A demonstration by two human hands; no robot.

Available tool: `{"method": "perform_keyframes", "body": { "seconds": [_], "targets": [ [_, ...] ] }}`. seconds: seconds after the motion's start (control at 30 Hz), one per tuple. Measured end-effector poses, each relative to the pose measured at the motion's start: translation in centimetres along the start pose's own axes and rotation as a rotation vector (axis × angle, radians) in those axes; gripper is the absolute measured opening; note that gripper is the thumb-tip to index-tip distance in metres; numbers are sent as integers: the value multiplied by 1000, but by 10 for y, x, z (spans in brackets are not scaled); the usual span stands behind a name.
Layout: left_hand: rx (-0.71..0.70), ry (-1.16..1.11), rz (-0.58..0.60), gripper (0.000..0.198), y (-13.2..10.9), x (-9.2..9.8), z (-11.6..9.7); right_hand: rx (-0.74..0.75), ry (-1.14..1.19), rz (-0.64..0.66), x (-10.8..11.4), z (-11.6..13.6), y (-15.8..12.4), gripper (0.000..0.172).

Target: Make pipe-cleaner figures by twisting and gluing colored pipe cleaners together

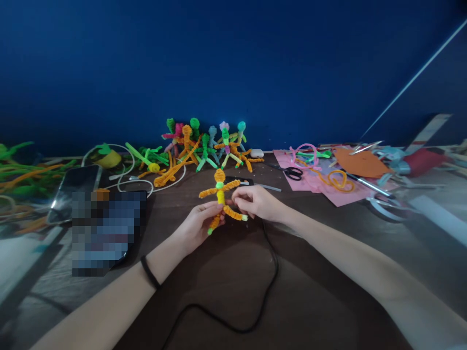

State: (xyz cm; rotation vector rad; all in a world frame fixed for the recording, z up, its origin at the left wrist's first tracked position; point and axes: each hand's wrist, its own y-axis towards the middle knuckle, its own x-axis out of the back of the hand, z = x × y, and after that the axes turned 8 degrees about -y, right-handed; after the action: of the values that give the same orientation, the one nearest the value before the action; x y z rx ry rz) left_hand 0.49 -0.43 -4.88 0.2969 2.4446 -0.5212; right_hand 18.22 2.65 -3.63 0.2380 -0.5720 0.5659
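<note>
A small pipe-cleaner figure (221,193) with an orange head, orange arms and legs and a yellow-green body stands upright between my hands above the dark table (226,287). My left hand (199,224) is closed on its lower body and one leg. My right hand (255,201) pinches the other orange leg, which has a pale tip. A black band sits on my left wrist.
Several finished pipe-cleaner figures (207,143) stand against the blue wall. Loose pipe cleaners (22,175) lie at left by a phone (75,189) and white cable. Pink paper (328,182), scissors (292,172) and scraps lie at right. A black cable (255,301) runs under my hands.
</note>
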Motion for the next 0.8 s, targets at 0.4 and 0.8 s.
{"method": "perform_keyframes", "body": {
  "seconds": [0.4, 0.8],
  "targets": [
    [26, -49, 9, 14, 1, 2, -1, 25, -8, 0, 6, 4, -2, 13],
    [10, -1, 13, 16, 1, 2, 0, -46, 147, -49, 2, -1, 3, 7]
  ]
}}
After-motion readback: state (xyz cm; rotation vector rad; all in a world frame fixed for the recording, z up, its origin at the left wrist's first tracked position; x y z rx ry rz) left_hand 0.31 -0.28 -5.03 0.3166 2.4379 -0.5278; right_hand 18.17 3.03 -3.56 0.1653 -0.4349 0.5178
